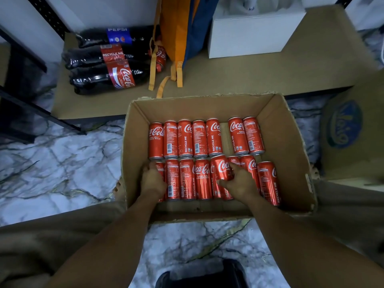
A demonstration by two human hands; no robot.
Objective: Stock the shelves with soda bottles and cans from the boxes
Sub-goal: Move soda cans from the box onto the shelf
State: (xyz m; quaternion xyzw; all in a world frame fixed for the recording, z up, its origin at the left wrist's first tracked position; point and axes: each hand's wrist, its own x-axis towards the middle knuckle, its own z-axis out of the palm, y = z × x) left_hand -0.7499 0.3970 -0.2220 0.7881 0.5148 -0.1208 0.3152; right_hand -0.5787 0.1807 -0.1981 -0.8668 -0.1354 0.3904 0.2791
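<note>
Cardboard walls frame an open box (291, 129) that stands on the marble floor (62, 163), and red Coca-Cola cans lie on their sides in it in two rows. The far row (199, 140) holds seven cans with a gap after the fifth. The near row (187, 179) lies just below it, its cans side by side and touching. The left grip (153, 179) reaches into the box's left side and curls its fingers over the end can (160, 166) of the near row, grasping it where it lies. The right grip (241, 183) is clenched round a tilted can (223, 167), thumb on its left side and fingers on its right; this can sits above its neighbours in the near row, slanted across them. Both bare forearms come in over the near wall of the box. Beyond the box a cardboard sheet (228, 75) carries three dark soda bottles lying on their sides, touching: a Pepsi bottle (116, 36) farthest, then two Coke bottles (110, 67). Just right of them stands an orange and blue bag (178, 28), its straps trailing on the sheet, and near it a white box (249, 34). A second carton (349, 129) with a blue oval mark stands right of the open box. Black shelf frames (20, 113) show at the left.
</note>
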